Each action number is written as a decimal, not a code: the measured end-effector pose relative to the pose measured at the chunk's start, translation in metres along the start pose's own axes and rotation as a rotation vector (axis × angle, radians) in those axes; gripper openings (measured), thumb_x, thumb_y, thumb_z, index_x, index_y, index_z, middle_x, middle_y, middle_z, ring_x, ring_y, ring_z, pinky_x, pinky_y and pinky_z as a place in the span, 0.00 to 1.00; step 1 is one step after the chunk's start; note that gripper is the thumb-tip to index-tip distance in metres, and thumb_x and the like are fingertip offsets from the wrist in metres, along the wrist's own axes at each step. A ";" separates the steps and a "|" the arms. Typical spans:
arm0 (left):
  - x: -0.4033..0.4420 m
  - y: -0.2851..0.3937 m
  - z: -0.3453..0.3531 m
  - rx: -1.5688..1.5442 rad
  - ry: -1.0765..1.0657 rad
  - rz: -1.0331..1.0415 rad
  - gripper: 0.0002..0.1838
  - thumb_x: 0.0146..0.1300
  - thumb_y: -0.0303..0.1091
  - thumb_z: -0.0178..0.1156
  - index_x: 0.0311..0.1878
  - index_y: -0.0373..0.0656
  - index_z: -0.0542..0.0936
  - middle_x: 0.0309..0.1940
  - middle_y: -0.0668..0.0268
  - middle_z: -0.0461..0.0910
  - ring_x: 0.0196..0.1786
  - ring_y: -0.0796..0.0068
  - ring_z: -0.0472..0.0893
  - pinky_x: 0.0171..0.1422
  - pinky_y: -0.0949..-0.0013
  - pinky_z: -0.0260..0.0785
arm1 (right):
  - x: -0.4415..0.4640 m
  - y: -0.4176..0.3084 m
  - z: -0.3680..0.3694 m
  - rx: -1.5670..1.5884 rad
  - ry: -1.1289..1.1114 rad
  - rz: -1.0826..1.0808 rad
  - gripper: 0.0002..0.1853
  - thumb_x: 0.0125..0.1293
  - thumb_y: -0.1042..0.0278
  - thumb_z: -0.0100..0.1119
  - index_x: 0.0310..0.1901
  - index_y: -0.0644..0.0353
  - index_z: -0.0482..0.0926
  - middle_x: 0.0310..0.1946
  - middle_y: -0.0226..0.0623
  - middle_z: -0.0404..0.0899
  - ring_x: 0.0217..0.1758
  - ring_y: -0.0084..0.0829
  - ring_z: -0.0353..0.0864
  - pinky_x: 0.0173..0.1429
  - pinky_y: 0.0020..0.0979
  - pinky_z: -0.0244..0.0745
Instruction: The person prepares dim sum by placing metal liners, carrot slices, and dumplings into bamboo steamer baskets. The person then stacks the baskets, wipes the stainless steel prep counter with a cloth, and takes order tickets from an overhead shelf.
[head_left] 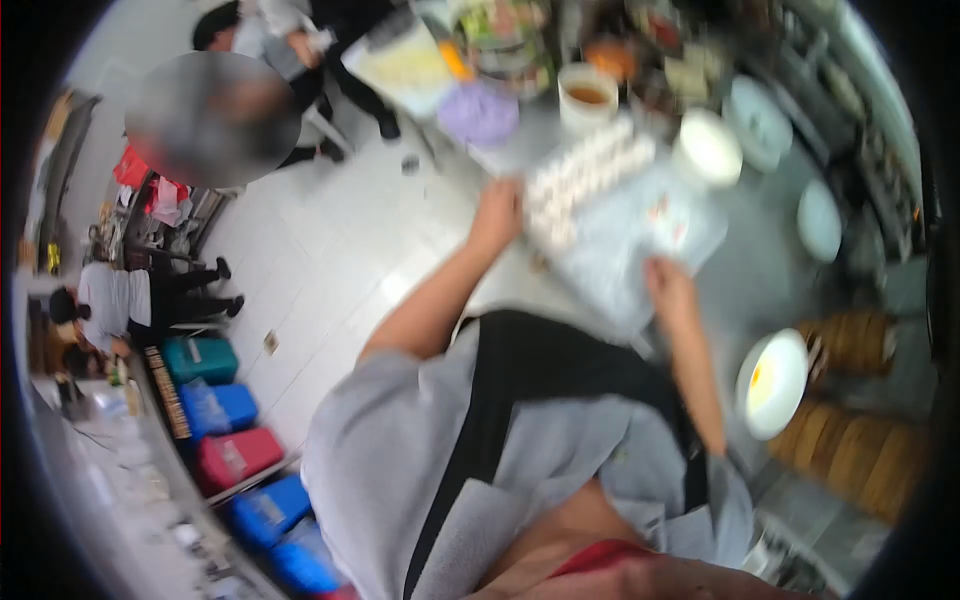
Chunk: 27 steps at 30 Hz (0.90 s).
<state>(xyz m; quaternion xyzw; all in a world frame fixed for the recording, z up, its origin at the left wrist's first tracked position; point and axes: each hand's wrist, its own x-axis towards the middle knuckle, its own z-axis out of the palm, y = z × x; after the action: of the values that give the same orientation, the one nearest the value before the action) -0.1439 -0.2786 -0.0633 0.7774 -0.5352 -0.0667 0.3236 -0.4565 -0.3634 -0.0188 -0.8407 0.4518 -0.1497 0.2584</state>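
Observation:
A tray (pixel 610 255) lined with clear plastic lies on the metal counter in front of me. Rows of small whitish pieces (pixel 585 180) cover its far left part. My left hand (pixel 498 212) is closed at the tray's left edge; what its fingers hold is blurred. At the near right side of the plastic, my right hand (pixel 672 290) has its fingers bent together, and I cannot make out what is between them. A small reddish spot (pixel 660 208) shows on or under the plastic beyond my right hand.
Behind the tray stand a tub of brown liquid (pixel 588 96), a white bowl (pixel 708 148) and a purple bag (pixel 478 112). To the right are a bowl with yellow contents (pixel 773 384) and bamboo steamers (pixel 860 455). Coloured bins (pixel 240 458) and several people (pixel 115 300) are at the left.

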 end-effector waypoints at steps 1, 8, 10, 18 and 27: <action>-0.005 -0.011 0.012 -0.030 0.056 0.013 0.15 0.61 0.26 0.50 0.50 0.36 0.76 0.40 0.45 0.76 0.46 0.46 0.73 0.53 0.51 0.65 | -0.003 0.007 0.007 -0.067 0.005 0.003 0.14 0.67 0.60 0.51 0.39 0.62 0.80 0.36 0.51 0.80 0.41 0.50 0.79 0.47 0.44 0.73; -0.001 -0.005 0.014 -0.200 0.247 0.152 0.16 0.61 0.24 0.48 0.52 0.36 0.76 0.42 0.48 0.77 0.48 0.45 0.74 0.56 0.53 0.66 | 0.024 -0.030 0.031 0.253 -0.022 -0.366 0.14 0.59 0.70 0.61 0.47 0.61 0.77 0.42 0.45 0.75 0.39 0.37 0.79 0.41 0.31 0.76; 0.001 -0.007 0.015 -0.255 0.214 0.146 0.15 0.62 0.25 0.48 0.51 0.36 0.76 0.41 0.47 0.77 0.48 0.45 0.75 0.55 0.53 0.67 | 0.029 -0.059 0.037 0.260 -0.027 -0.461 0.15 0.60 0.69 0.60 0.50 0.60 0.76 0.45 0.46 0.74 0.46 0.39 0.77 0.47 0.33 0.75; 0.019 -0.056 0.010 -0.566 -0.140 0.217 0.17 0.68 0.35 0.49 0.55 0.37 0.74 0.46 0.48 0.78 0.48 0.52 0.78 0.56 0.59 0.68 | 0.029 -0.087 0.096 0.149 0.053 -0.318 0.18 0.58 0.71 0.57 0.52 0.57 0.77 0.47 0.47 0.74 0.54 0.46 0.70 0.60 0.41 0.66; 0.044 -0.062 -0.007 -0.875 -0.799 -0.126 0.22 0.71 0.40 0.48 0.65 0.43 0.67 0.50 0.65 0.73 0.48 0.75 0.76 0.42 0.70 0.76 | 0.031 -0.096 0.107 0.226 0.097 0.034 0.16 0.48 0.71 0.68 0.42 0.54 0.82 0.43 0.41 0.78 0.50 0.42 0.74 0.59 0.36 0.68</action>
<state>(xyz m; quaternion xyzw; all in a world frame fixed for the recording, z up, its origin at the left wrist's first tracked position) -0.0737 -0.3006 -0.0823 0.5169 -0.4911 -0.5876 0.3826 -0.3213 -0.3134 -0.0515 -0.7901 0.4582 -0.2359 0.3318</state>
